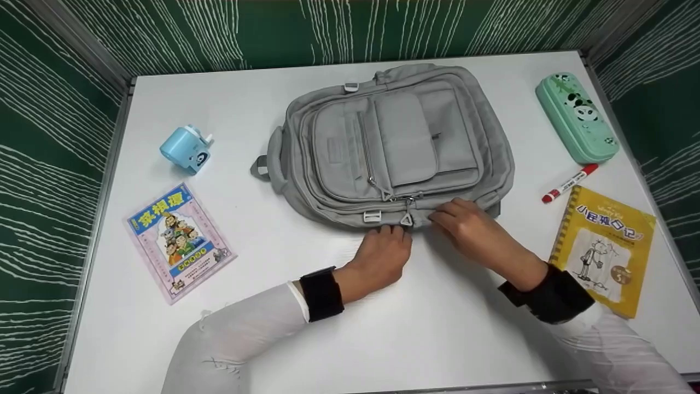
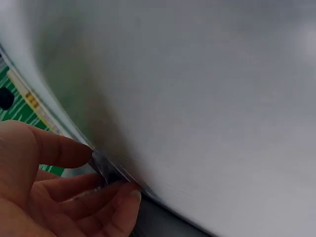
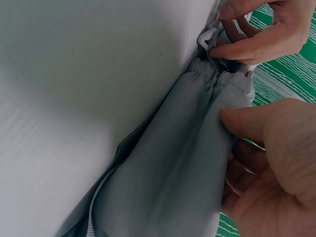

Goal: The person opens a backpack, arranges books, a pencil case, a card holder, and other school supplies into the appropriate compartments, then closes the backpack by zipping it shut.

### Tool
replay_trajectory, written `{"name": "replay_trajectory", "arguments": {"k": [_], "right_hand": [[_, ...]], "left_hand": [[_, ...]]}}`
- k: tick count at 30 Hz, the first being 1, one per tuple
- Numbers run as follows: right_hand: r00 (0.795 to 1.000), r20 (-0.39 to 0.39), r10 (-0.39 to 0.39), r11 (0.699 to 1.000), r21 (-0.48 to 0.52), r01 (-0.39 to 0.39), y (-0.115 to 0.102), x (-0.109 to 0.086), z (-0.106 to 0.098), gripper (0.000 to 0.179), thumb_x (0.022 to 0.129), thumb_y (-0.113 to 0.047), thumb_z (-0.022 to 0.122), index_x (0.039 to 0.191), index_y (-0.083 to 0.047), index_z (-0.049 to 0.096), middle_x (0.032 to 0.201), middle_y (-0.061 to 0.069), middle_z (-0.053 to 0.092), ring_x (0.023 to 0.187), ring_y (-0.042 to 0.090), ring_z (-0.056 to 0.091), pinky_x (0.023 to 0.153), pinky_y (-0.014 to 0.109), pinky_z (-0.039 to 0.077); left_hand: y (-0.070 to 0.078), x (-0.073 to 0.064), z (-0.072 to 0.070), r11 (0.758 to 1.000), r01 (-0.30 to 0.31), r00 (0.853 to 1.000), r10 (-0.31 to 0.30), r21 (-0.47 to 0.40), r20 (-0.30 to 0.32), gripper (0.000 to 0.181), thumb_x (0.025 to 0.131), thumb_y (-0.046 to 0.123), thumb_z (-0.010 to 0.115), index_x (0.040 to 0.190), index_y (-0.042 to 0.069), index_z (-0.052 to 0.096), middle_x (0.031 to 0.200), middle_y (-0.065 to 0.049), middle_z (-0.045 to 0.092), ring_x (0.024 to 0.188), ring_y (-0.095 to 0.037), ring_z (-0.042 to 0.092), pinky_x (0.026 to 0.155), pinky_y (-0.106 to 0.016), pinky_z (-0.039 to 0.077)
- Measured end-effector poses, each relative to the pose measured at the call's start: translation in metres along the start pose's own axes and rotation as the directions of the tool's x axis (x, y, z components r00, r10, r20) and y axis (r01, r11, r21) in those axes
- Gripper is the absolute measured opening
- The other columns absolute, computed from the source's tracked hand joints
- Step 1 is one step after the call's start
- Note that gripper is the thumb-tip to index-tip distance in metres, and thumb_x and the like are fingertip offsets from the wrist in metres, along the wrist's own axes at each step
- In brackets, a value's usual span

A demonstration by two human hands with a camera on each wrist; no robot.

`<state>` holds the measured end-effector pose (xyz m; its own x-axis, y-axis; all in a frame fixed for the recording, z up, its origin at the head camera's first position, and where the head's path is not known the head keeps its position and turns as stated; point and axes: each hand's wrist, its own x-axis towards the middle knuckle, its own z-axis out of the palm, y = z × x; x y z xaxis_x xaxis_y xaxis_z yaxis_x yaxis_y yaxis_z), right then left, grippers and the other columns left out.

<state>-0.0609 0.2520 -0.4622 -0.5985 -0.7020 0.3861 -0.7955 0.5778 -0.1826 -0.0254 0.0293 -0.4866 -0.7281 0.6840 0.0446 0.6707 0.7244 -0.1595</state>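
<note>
A grey backpack [image 1: 407,137] lies front up on the table, its top handle to the left. My left hand [image 1: 383,254] is at its near side, below a white buckle and a triangular zipper pull. In the left wrist view the left fingers [image 2: 64,148] pinch a small dark, shiny bit at the bag's edge. My right hand [image 1: 473,227] holds the bag's side just to the right. In the right wrist view its thumb presses the gathered side pocket [image 3: 168,153], with the other fingers curled behind the fabric. The pocket's inside is hidden.
A blue pencil sharpener [image 1: 187,149] and a pink comic book [image 1: 180,241] lie at left. To the right are a green panda pencil case [image 1: 577,117], a red-capped marker [image 1: 570,184] and a yellow spiral-bound book [image 1: 604,249], partly under the right wrist. Green walls stand behind the table.
</note>
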Motion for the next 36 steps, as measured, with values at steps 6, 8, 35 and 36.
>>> {"name": "replay_trajectory", "arguments": {"k": [6, 8, 35, 36], "right_hand": [[1.000, -0.001, 0.006, 1.000, 0.002, -0.006, 0.001, -0.002, 0.001, 0.025, 0.081, 0.014, 0.078, 0.104, 0.007, 0.073, 0.099, 0.017, 0.070, 0.090, 0.035, 0.065, 0.079, 0.048, 0.055], [1.000, -0.001, 0.009, 1.000, 0.009, -0.009, 0.001, -0.002, 0.002, 0.024, 0.082, 0.014, 0.078, 0.104, 0.007, 0.073, 0.099, 0.017, 0.070, 0.090, 0.035, 0.065, 0.078, 0.048, 0.055], [0.998, -0.059, -0.024, 1.000, 0.001, 0.024, 0.007, 0.000, -0.002, 0.024, 0.078, 0.015, 0.080, 0.098, 0.005, 0.075, 0.094, 0.015, 0.073, 0.084, 0.034, 0.067, 0.074, 0.049, 0.056], [0.998, -0.061, -0.025, 1.000, 0.002, 0.025, 0.007, 0.000, -0.002, 0.024, 0.077, 0.016, 0.080, 0.098, 0.005, 0.075, 0.094, 0.015, 0.073, 0.085, 0.034, 0.067, 0.074, 0.049, 0.056]], "left_hand": [[0.004, 0.006, 0.003, 0.999, 0.039, 0.998, -0.038, 0.020, -0.044, 0.007, 0.092, 0.020, 0.069, 0.091, 0.019, 0.076, 0.088, -0.003, 0.063, 0.076, -0.015, 0.060, 0.049, -0.027, 0.050], [0.005, 0.005, 0.004, 0.998, 0.051, 0.995, -0.048, 0.037, -0.085, 0.008, 0.092, 0.017, 0.071, 0.089, 0.019, 0.078, 0.085, -0.002, 0.063, 0.074, -0.014, 0.060, 0.048, -0.026, 0.050], [-0.035, -0.048, -0.007, 0.980, 0.158, 0.960, -0.182, -0.124, -0.213, 0.014, 0.085, -0.004, 0.078, 0.093, 0.003, 0.069, 0.083, -0.007, 0.068, 0.075, -0.016, 0.069, 0.060, -0.022, 0.058], [-0.037, -0.051, -0.007, 0.976, 0.162, 0.960, -0.189, -0.144, -0.206, 0.013, 0.085, -0.005, 0.077, 0.093, 0.002, 0.069, 0.083, -0.008, 0.068, 0.076, -0.017, 0.070, 0.060, -0.023, 0.058]]}}
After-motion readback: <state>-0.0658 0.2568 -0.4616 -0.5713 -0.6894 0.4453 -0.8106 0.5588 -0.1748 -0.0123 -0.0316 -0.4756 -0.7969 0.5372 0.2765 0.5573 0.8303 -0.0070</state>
